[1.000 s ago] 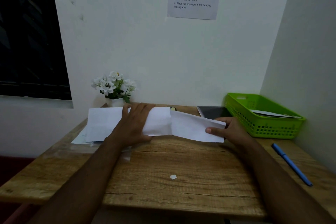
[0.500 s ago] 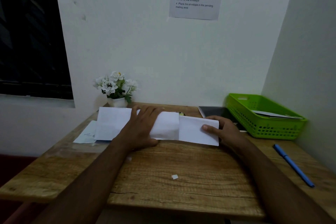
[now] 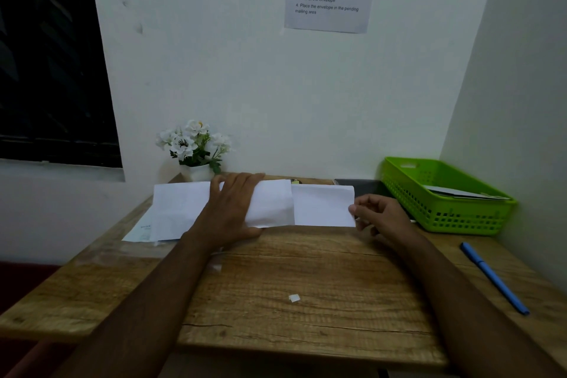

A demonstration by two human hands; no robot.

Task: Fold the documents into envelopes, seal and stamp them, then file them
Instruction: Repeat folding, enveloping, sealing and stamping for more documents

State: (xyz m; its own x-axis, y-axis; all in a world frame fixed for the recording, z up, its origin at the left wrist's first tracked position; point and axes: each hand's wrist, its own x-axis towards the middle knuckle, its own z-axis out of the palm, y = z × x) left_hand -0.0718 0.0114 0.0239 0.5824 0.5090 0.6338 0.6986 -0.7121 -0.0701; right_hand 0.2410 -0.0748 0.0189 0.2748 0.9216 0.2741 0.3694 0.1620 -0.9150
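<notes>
A white envelope (image 3: 184,209) lies across the back of the wooden desk (image 3: 306,270). My left hand (image 3: 233,209) rests flat on it with straight fingers and presses it down. A folded white document (image 3: 322,206) sticks out of the envelope's right end. My right hand (image 3: 379,215) is at the document's right edge, fingers curled, thumb tip on the paper, pinching that edge. A small white stamp-like square (image 3: 294,298) lies loose on the desk nearer to me.
A green basket (image 3: 460,218) holding a white envelope stands at the back right against the wall. A blue pen (image 3: 494,278) lies in front of it. A white flower pot (image 3: 196,147), a dark tablet (image 3: 359,187) and another sheet (image 3: 138,232) line the back.
The folded document has slid left, further into the envelope, with less of it showing. My right hand followed it left. My left hand stayed pressed on the envelope.
</notes>
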